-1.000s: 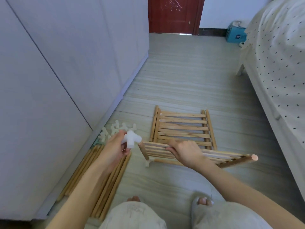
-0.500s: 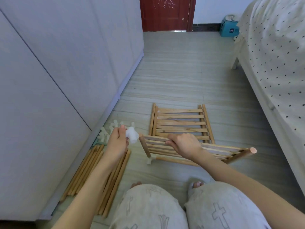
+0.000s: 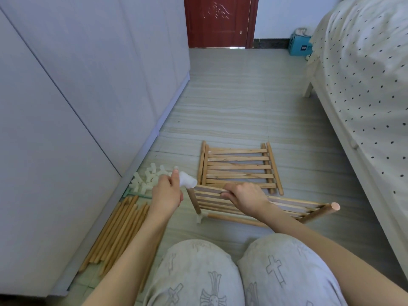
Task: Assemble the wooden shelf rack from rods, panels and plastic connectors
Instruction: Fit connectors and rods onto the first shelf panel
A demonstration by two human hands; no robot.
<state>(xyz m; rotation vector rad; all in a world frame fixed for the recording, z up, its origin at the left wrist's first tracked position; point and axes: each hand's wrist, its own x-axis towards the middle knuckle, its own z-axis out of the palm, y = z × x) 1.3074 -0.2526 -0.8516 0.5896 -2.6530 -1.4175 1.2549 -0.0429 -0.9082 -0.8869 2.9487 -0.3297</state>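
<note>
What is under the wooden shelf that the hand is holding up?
Under the held slatted panel a wooden rod lies along the floor, plugged into a white connector at its left end. The right hand and arm hide part of that rod.

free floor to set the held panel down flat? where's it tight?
Bare floor beyond the flat slatted panels, toward the door, and right of them up to the bed. Tight on the left: connector pile and rod bundle line the wardrobe. The strip between the held panel and the knees is narrow.
</note>
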